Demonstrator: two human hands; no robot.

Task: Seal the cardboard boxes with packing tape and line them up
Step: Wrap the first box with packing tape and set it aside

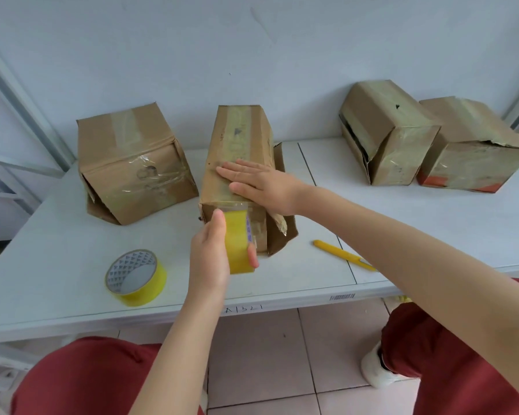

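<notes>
White table (432, 223) against a pale wall, four brown cardboard boxes (237, 163) in a row, spare yellow tape roll (136, 277), right hand (261, 184) flat, fingers straight, pressing the middle box top, left hand (213, 253) gripping a yellow packing tape roll (238, 244) at its near end.

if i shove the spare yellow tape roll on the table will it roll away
The spare yellow tape roll lies on its flat face, hole upward, so it probably slides rather than rolls. The smooth white table likely lets it skid easily.
</notes>
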